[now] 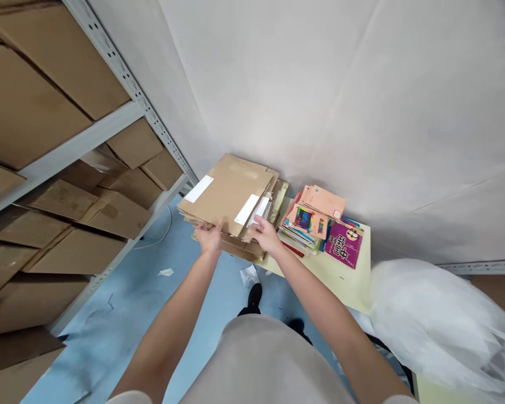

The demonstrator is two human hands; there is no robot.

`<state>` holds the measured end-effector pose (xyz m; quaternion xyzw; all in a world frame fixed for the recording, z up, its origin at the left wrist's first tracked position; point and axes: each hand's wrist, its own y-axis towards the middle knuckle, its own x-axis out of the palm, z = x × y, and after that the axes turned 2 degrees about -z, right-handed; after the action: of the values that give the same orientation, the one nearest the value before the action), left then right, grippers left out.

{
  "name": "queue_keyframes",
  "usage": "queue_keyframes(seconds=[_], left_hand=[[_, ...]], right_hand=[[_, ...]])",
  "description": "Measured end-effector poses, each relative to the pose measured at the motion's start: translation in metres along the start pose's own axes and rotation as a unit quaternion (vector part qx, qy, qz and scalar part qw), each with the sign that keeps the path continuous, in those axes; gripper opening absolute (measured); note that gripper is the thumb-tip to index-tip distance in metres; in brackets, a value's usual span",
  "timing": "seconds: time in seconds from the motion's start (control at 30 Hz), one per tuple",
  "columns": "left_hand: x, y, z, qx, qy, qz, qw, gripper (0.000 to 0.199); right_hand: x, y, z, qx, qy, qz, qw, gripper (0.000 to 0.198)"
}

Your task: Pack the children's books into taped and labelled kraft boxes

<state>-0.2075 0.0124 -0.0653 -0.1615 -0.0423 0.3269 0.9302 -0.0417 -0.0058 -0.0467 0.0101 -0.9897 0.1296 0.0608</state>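
A stack of flattened cardboard boxes (231,188) with white labels lies at the left end of a pale yellow table, its left part reaching past the table. My left hand (210,238) grips the stack's front edge, thumb on top and the other fingers mostly hidden underneath. At the front right corner, my right hand (266,234) is closed on the cardboard beside a white label, with some fingertips out of sight. Just right of the stack sits a pile of thin booklets (307,219), with an orange one on top. A purple booklet (345,242) lies next to that pile.
The pale yellow tabletop (353,289) stands against a grey-white wall. Metal shelving (109,134) packed with cardboard boxes (79,247) rises on the left. A large translucent plastic bag (441,320) bulges at the right. Scraps of paper (249,276) lie on the blue floor near my feet.
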Motion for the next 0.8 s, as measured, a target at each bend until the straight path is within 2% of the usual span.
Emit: queue_keyframes(seconds=[0.1,0.2,0.3,0.37,0.47,0.57,0.67,0.73,0.8], left_hand=[[0.005,0.001,0.002,-0.054,-0.070,-0.021,0.996,0.049],[0.001,-0.006,0.004,-0.057,-0.108,-0.035,0.992,0.044],[-0.012,-0.013,0.008,-0.061,-0.114,-0.061,0.990,0.038],[-0.024,-0.010,0.013,-0.072,-0.112,-0.077,0.988,0.031],[-0.041,0.010,0.024,-0.082,-0.132,-0.007,0.988,0.025],[-0.054,0.035,0.031,-0.047,-0.128,0.075,0.988,0.026],[-0.062,0.048,0.032,0.014,-0.114,0.056,0.992,0.025],[-0.069,0.050,0.036,0.060,-0.122,0.041,0.990,0.026],[-0.078,0.050,0.045,0.110,-0.141,0.043,0.983,0.029]], right_hand=[[0.015,0.023,-0.001,0.011,0.007,0.073,0.997,0.061],[0.019,0.037,-0.004,0.036,-0.006,0.112,0.993,0.053],[0.020,0.043,-0.010,0.068,-0.072,0.092,0.991,0.034],[0.021,0.040,-0.012,0.073,-0.117,0.066,0.988,0.028],[0.023,0.028,-0.013,0.068,-0.149,0.046,0.985,0.029],[0.021,0.012,-0.014,0.068,-0.187,0.015,0.980,0.029],[0.012,0.001,-0.025,0.025,-0.310,0.009,0.950,0.030],[0.004,-0.003,-0.041,-0.045,-0.375,0.047,0.925,0.025],[-0.006,-0.006,-0.060,-0.117,-0.385,0.084,0.912,0.017]])
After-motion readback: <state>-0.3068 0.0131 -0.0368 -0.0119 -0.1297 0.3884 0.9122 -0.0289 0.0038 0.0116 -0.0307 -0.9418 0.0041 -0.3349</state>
